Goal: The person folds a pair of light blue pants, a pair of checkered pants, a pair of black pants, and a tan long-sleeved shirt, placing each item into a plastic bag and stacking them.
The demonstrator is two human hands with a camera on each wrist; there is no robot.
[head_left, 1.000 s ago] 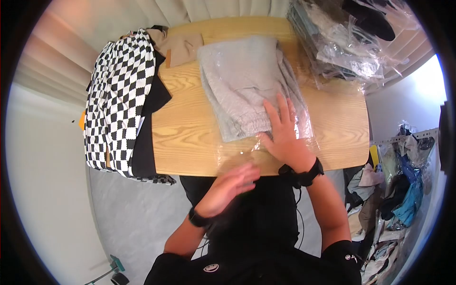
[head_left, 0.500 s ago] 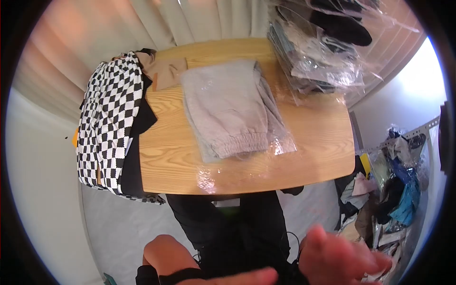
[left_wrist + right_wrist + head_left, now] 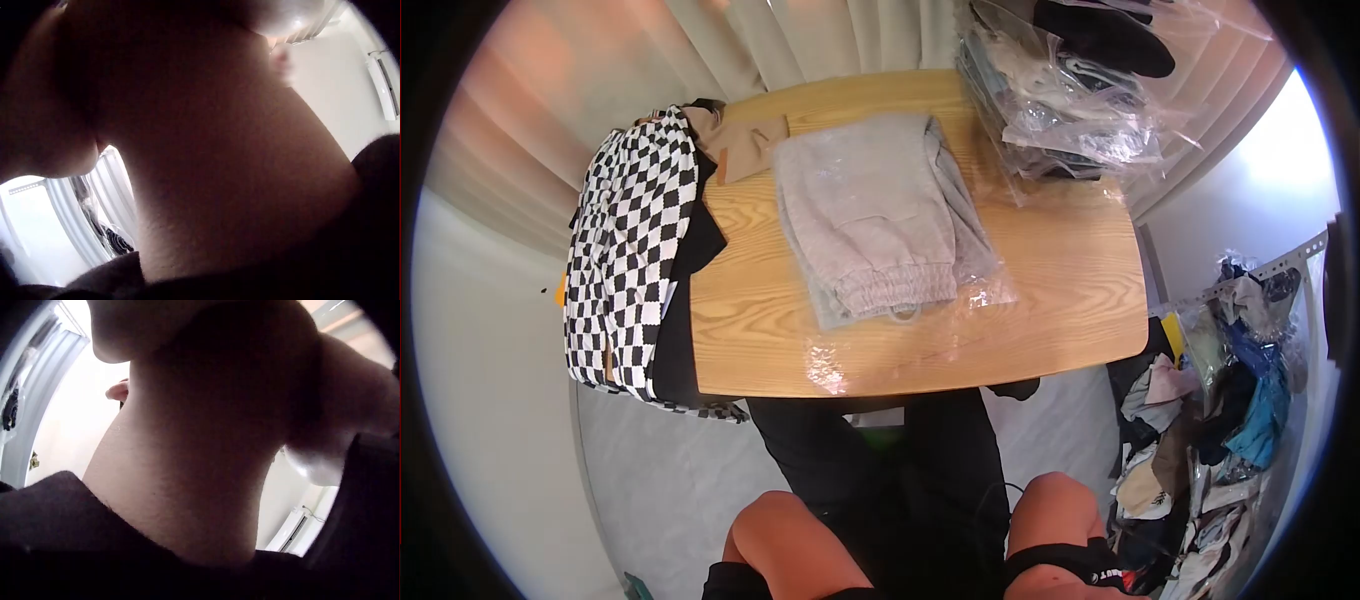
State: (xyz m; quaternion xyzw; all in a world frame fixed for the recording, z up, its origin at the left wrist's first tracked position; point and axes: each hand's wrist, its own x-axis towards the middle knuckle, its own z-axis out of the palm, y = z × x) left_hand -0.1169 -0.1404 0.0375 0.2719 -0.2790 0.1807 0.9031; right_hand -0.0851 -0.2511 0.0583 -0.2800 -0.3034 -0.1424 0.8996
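Note:
Both hands are out of the head view; only bent arms, an arm at the left (image 3: 795, 540) and an arm at the right (image 3: 1050, 510), show at its bottom edge. Dark, very close skin of the left hand (image 3: 206, 144) fills most of the left wrist view. The right hand (image 3: 212, 425) looms just as close in the right wrist view. Most fingers are hidden, and I cannot tell what either hand holds. Folded grey sweatpants (image 3: 870, 210), waistband toward the person, lie in a clear plastic bag (image 3: 980, 292) on the table, apart from both arms.
Checkered black-and-white clothing (image 3: 625, 260) hangs over the left side of the wooden table (image 3: 1050, 310). Beside it lies a tan garment (image 3: 750, 145). Bagged clothes (image 3: 1080, 110) are piled at the back right. A rack with clothes (image 3: 1250, 400) stands at the right.
The right hand has left the bagged sweatpants. Both hands have drawn back toward the person, out of the head view, and both elbows are now bent. The head view has shifted a little.

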